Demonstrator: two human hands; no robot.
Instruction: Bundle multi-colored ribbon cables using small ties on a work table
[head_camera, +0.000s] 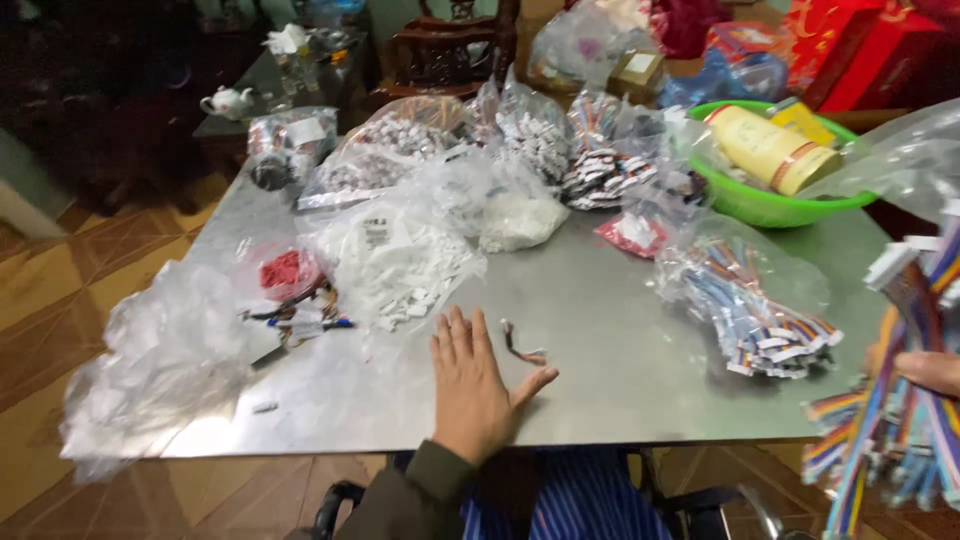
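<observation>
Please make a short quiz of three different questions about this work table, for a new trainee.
1. True or false: the left hand lies flat and open on the metal table.
2. What does the right hand hold?
A. a green basin
B. a bundle of multicoloured ribbon cables
C. a white teapot
3. Fill in the missing word: the small loose wire piece lies on the table just beside the left hand's ____.

Key
1. True.
2. B: the bundle of multicoloured ribbon cables hangs from the right hand at the right edge of the view; the green basin stands at the far right of the table.
3. Thumb.
</observation>
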